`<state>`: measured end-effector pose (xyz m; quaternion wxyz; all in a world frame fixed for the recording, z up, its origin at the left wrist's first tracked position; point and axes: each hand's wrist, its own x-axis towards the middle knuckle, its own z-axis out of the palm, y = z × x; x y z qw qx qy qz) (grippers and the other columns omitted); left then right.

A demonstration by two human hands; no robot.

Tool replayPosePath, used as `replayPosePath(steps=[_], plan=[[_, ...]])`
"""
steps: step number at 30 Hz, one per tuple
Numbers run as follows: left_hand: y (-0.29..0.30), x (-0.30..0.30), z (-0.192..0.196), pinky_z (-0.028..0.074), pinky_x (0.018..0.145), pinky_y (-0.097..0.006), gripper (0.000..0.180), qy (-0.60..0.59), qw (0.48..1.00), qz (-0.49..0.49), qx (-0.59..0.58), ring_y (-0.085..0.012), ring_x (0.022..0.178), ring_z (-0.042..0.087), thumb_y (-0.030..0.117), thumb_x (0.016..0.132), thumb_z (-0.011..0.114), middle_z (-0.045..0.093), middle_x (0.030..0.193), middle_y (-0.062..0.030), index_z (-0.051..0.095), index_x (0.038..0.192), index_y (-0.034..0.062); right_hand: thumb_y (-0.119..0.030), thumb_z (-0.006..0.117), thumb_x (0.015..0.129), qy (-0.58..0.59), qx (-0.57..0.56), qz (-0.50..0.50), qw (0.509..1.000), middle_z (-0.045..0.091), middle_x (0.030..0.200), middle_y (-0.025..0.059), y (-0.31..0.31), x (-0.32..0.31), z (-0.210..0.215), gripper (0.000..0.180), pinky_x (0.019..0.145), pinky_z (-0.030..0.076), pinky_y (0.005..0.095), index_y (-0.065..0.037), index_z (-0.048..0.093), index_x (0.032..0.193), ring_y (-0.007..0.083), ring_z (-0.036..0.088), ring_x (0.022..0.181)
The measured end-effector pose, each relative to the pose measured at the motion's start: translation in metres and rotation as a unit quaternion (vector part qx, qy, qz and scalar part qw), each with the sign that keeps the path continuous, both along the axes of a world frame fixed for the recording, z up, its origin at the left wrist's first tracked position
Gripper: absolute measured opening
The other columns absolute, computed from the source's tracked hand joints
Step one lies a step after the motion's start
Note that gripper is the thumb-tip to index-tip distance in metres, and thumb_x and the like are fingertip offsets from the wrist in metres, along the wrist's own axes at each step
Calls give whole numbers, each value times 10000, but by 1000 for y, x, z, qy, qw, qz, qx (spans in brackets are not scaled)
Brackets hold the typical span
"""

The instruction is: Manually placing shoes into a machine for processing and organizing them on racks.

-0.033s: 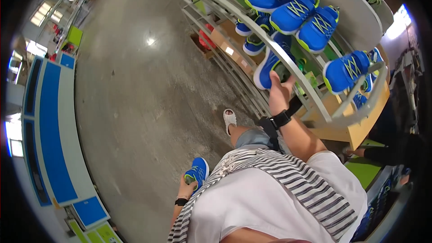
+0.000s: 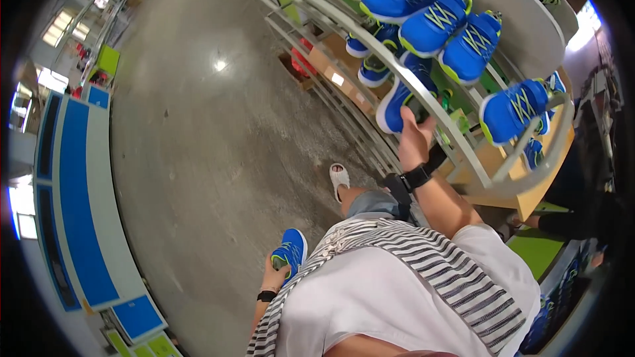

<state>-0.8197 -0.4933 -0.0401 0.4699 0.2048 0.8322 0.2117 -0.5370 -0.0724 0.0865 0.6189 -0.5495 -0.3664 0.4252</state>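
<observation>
Down by my left side, my left hand (image 2: pixel 275 275) is closed round the heel and collar of a blue sneaker (image 2: pixel 291 248) with a white sole and pale laces. My right hand (image 2: pixel 415 139) reaches under the top rail of the rack (image 2: pixel 456 133). Its thumb and fingers grip the heel opening of another blue sneaker (image 2: pixel 391 107), which has a white and lime sole and sits on the lower level. Part of those fingers is hidden inside the shoe. Above, a row of blue sneakers (image 2: pixel 433 26) with lime trim stands on the upper level.
A single blue sneaker (image 2: pixel 514 111) sits at the rack's near end, beside its curved rail. Cardboard boxes (image 2: pixel 344 73) rest on a lower shelf. A long blue and white machine (image 2: pixel 83 192) runs along the left, across the grey floor (image 2: pixel 198 158). At the right edge, another person's arm (image 2: pixel 569 226) shows.
The view has shifted slightly, so the rack and the machine sit a little differently in it. Both hands keep their hold on the same sneakers.
</observation>
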Motion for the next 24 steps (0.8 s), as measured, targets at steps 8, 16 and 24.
replayPosePath(steps=[8,16,24], plan=[[192,-124,59,404,1021,-388,859,-6,998,-52,25,-308,1210,492,97,777,715,459,1348,-220,218,1477,59,-144,673,895,-169,47,-138,975,427,1390,174,70,-17,-53,794,1065,329,352,-10,169,1493,248,444,1250],[322,-263,33,401,1030,-382,888,-21,987,-157,11,-311,1239,474,118,761,736,450,1368,-219,221,1482,60,-168,690,863,-445,34,-168,879,304,1463,287,103,-46,-65,802,1125,248,420,47,211,1470,393,310,1359],[447,-379,60,380,1054,-397,900,16,954,-300,18,-340,1269,461,135,754,721,440,1384,-249,206,1489,68,-229,694,855,-444,53,-152,882,264,1494,286,185,-186,-41,831,1141,224,460,47,207,1469,431,249,1393]])
